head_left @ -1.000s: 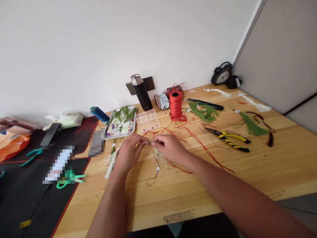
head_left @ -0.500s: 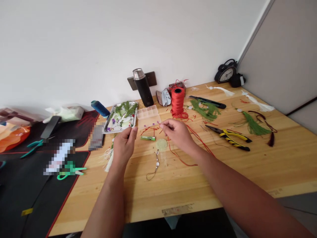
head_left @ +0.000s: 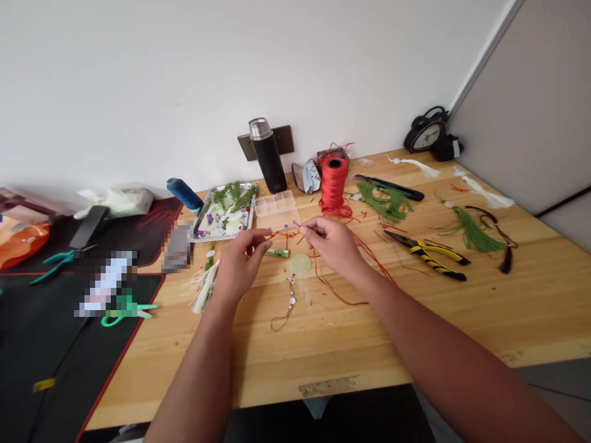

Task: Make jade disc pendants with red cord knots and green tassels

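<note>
My left hand [head_left: 241, 263] has joined my right hand [head_left: 330, 243] near the red cord [head_left: 292, 234], permitting two-handed work. Both grips narrow; I cannot tell closure or contents.

Green tube [head_left: 279, 253] partly behind left hand [head_left: 239, 261] — orange object [head_left: 25, 246] cut off by left edge

The thread spool [head_left: 333, 187] was red, the pliers' handles [head_left: 437, 266] black-striped yellow; the tiny, indistinct beads [head_left: 285, 226] looked purple.
</note>
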Tool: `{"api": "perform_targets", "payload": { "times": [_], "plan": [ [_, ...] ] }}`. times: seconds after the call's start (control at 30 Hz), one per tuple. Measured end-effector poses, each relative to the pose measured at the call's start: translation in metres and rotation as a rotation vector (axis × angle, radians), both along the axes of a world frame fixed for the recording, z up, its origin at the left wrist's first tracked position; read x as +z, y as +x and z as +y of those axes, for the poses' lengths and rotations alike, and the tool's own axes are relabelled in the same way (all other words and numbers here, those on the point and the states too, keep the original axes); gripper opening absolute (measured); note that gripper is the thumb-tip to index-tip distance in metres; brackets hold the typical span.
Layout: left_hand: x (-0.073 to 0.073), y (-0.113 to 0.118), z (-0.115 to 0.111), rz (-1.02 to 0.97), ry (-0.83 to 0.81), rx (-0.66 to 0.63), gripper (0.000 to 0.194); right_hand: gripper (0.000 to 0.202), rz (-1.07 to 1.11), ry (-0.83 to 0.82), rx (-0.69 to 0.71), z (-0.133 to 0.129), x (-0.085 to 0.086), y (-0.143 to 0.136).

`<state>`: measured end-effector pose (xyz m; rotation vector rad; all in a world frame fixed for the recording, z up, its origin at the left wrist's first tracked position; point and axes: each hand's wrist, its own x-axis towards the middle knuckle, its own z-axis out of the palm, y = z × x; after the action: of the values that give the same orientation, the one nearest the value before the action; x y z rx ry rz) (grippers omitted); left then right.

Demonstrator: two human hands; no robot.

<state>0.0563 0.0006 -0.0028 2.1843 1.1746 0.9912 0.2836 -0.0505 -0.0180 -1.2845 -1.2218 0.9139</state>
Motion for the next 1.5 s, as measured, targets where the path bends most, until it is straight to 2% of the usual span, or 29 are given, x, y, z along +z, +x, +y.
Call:
{"api": "perform_targets", "payload": {
  "times": [0.13,0.27,0.37,0.6,1.07,1.23,1.4,1.5],
  "plan": [
    [0.000,0.006,-0.004,0.018,0.022,-0.161,0.027,0.018,-0.086,0.006,0.109,-0.004,0.001,-0.005],
    [-0.001,0.007,-0.005,0.048,0.046,-0.215,0.026,0.017,-0.126,0.015,0.143,-0.007,0.002,-0.010],
    [-0.002,0.007,-0.005,0.060,0.064,-0.216,0.017,0.017,-0.145,-0.006,0.168,-0.007,0.001,-0.012],
    [0.000,0.007,-0.005,0.081,0.078,-0.209,0.011,0.017,-0.187,-0.028,0.200,-0.007,-0.003,-0.012],
    [-0.002,0.008,-0.006,0.125,0.107,-0.157,0.014,0.020,-0.247,-0.003,0.253,-0.008,-0.001,-0.012],
    [-0.004,0.005,-0.002,0.108,0.027,-0.110,0.015,0.018,-0.181,0.016,0.180,-0.006,-0.003,-0.010],
    [-0.008,0.009,-0.006,0.297,0.113,-0.243,0.020,0.019,-0.039,0.005,0.061,-0.002,0.000,-0.006],
    [-0.012,0.015,-0.012,0.429,0.106,-0.289,0.030,0.018,0.001,-0.010,0.033,-0.002,0.002,-0.006]
  ]
}}
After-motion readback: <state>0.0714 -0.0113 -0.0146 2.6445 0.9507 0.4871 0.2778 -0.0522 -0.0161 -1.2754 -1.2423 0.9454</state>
